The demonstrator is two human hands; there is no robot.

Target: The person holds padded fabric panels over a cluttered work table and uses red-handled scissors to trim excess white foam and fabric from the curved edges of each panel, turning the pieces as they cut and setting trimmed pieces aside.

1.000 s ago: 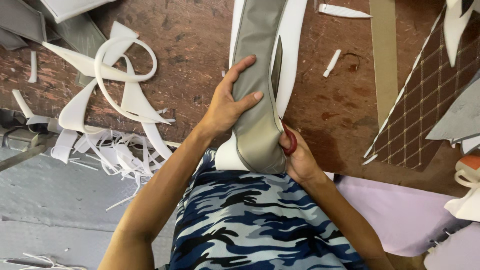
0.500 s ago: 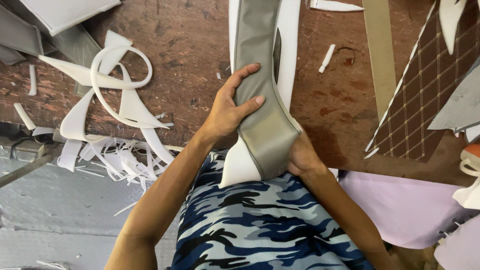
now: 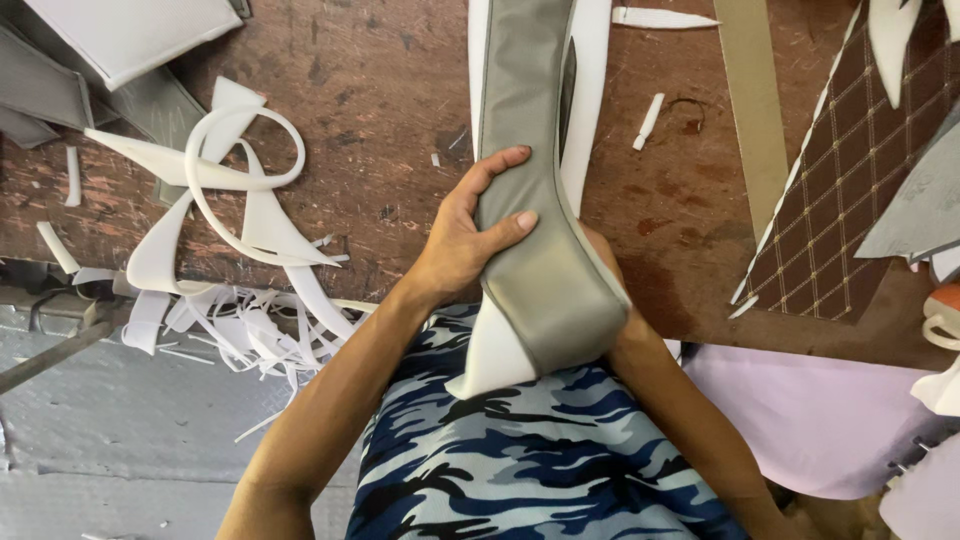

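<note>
The left hand (image 3: 468,235) grips a long grey leatherette-covered panel with a white foam backing (image 3: 545,250), fingers wrapped over its left edge and the thumb pressed flat across its grey face. The panel runs from the top of the view down over the near edge of the worn reddish-brown wooden worktop (image 3: 380,90), and its lower end rests against the person's blue camouflage shirt (image 3: 520,470). The white foam backing shows along the right edge and at the lower left corner. The right hand (image 3: 610,265) sits behind the panel's right side and is almost wholly hidden; whether it is clenched or spread cannot be told, though it touches the panel. To the left, on the worktop, lies a heap of curled white foam offcuts (image 3: 235,215), with thin slivers spilling over the edge. A grey padded piece (image 3: 130,35) lies at the upper left corner. To the right lie a tan strip of material (image 3: 755,100) and a brown diamond-quilted sheet with white stitching (image 3: 850,190), well apart from the hands. A pale lilac sheet (image 3: 820,410) lies below it, near the right forearm.
</note>
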